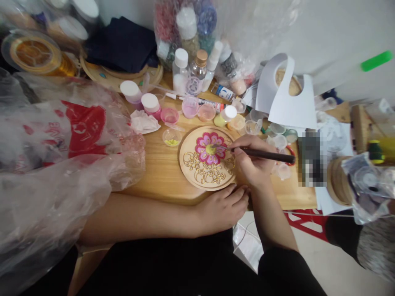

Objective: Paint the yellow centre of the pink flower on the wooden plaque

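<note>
A pale wooden surface (160, 172) carries a round wooden disc (207, 158) with a pink flower painted on it — the landmark here. Just left of the disc stands a small clear cup (171, 137) of yellow paint; behind it, a row of little paint pots (190, 107) and white-capped bottles (180, 70). Far left — a crumpled plastic bag (61, 152).

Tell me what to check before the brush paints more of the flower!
1. Right hand grips the brush: ok.
2. Brush tip sits on the flower's yellow centre: ok.
3. Left hand rests at the edge of the wooden disc, steadying it: ok.
4. Yellow paint cup beside the disc, open: ok.
5. Paint left on the bristles: cannot tell.
6. Pink petals dry: cannot tell.
</note>
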Motion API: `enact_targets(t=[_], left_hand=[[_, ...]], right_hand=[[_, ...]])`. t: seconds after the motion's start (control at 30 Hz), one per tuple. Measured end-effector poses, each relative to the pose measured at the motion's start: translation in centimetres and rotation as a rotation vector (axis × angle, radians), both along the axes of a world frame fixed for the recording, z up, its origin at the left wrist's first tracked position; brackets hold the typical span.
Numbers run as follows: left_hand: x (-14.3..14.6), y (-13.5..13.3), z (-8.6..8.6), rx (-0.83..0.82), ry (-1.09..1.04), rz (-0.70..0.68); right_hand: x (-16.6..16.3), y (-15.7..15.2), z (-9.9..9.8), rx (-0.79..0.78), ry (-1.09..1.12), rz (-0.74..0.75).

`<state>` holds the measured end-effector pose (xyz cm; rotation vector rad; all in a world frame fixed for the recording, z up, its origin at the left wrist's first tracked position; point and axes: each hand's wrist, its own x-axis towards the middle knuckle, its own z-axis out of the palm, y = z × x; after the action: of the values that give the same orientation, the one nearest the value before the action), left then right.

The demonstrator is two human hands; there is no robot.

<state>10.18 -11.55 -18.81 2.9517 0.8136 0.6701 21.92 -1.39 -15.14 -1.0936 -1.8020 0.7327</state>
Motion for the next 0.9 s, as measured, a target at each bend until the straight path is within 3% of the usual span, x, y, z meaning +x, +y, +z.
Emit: enact_targets(t=[0.9], left_hand=[[0.05,-0.01,-0.02,0.0,-0.011,0.015]], right_hand=[[-0.19,0.02,0.52,0.002,0.048,0.098]])
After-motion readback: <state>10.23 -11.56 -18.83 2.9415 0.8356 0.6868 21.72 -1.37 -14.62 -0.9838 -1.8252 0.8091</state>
